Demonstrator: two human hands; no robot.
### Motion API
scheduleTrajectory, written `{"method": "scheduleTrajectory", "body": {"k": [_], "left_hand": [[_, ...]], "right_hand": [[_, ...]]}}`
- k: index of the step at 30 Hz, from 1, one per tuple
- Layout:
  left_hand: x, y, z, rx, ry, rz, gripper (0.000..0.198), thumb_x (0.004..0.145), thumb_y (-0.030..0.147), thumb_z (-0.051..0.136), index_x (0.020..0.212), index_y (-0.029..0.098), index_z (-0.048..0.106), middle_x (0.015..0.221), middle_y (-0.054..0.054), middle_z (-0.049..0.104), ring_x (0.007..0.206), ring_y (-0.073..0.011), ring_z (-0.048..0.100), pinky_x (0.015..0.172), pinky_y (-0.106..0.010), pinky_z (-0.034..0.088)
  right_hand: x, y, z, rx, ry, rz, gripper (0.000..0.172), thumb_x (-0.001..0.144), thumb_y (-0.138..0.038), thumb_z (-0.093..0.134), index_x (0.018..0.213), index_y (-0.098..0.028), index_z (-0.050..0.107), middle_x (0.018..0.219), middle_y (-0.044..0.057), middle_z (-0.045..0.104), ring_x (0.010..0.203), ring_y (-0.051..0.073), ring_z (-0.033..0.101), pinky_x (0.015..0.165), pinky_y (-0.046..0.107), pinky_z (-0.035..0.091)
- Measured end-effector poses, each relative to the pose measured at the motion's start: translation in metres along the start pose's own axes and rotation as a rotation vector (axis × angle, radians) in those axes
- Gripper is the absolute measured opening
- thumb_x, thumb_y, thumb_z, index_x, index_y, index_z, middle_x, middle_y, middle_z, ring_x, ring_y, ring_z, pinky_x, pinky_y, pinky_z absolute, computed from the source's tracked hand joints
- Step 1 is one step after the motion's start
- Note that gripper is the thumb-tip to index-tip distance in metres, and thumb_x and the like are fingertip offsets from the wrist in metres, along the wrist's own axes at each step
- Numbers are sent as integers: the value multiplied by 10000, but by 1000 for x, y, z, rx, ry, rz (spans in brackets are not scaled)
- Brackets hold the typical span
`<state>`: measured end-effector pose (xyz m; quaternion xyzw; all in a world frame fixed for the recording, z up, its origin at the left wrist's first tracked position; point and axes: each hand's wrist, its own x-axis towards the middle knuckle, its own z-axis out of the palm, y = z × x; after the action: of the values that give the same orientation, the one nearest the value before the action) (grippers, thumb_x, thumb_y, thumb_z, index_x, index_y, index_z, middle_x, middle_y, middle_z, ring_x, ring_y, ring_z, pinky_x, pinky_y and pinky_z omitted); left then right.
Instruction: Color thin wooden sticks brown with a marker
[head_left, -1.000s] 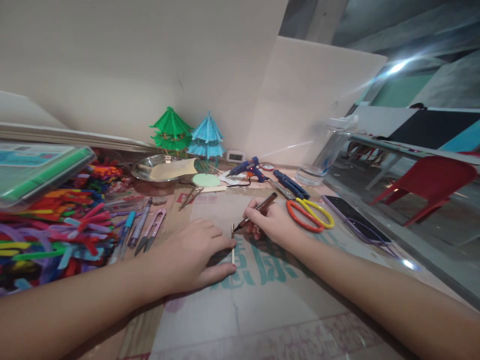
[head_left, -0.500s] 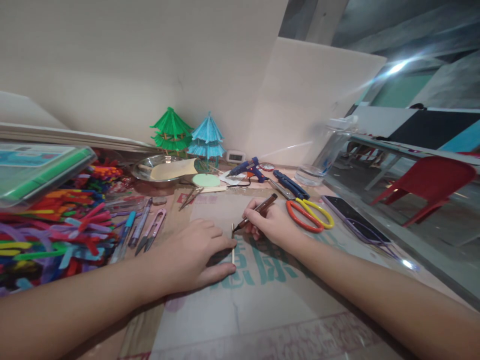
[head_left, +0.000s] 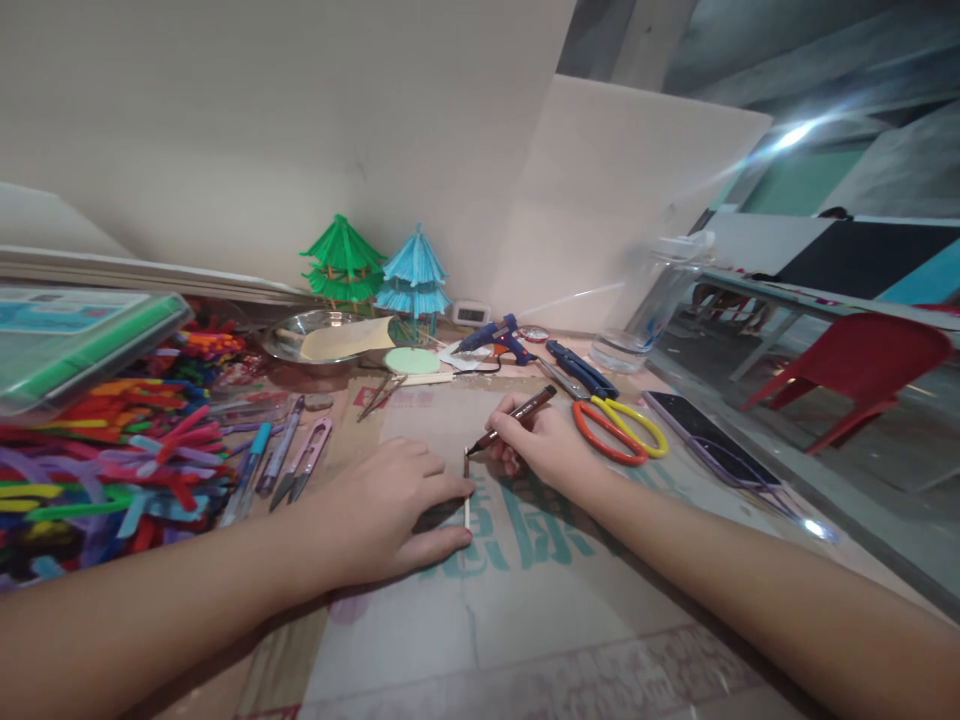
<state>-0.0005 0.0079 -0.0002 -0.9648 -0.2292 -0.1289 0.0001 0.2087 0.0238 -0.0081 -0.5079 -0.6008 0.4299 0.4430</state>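
Note:
A short, thin wooden stick [head_left: 467,514] lies upright in the view on the cardboard sheet [head_left: 420,640]. My left hand [head_left: 397,505] rests beside it, with the index fingertip and thumb tip pressing it down. The stick's far half is coloured brown, while its near half is pale. In my right hand [head_left: 521,435] is a brown marker [head_left: 534,405], gripped like a pen. Its tip touches or nearly touches the stick close to the far end. The left fingertips cover a small part of the stick.
Scissors with red and yellow handles [head_left: 611,432], a phone [head_left: 709,435], pliers [head_left: 581,370] and a blue glue gun [head_left: 499,340] lie to the right and behind. Pipe cleaners [head_left: 127,480] and pens [head_left: 281,450] fill the left. Green [head_left: 342,258] and blue [head_left: 414,270] paper pagodas stand behind.
The marker tip has moved slightly toward the stick's far end. More of the stick's far half is brown now. My left hand keeps its place.

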Motion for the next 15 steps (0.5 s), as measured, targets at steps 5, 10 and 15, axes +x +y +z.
{"method": "scheduleTrajectory", "body": {"k": [5,10,15], "left_hand": [[-1,0,1,9,-3,-6,341,918,435,534,1139,210,660,850,-63,637,818,-226,574,723,-335,433],[-1,0,1,8,-4,-4,344,920,436,529,1142,207,658,846,-64,634,814,-227,575,724,-337,436],[0,0,1,7,-7,0,341,922,431,525,1134,200,660,844,-68,630,811,-236,575,726,-350,436]], "right_hand": [[2,3,-1,3,22,-14,189,755,-351,593,704,-207,482,498,-60,565,367,79,486,366,180,397],[2,5,-2,6,27,-22,194,773,-359,588,721,-210,476,508,-59,565,375,82,484,376,187,404],[2,6,-1,12,19,-17,193,771,-359,587,716,-209,479,506,-63,560,371,78,478,376,185,402]]}}
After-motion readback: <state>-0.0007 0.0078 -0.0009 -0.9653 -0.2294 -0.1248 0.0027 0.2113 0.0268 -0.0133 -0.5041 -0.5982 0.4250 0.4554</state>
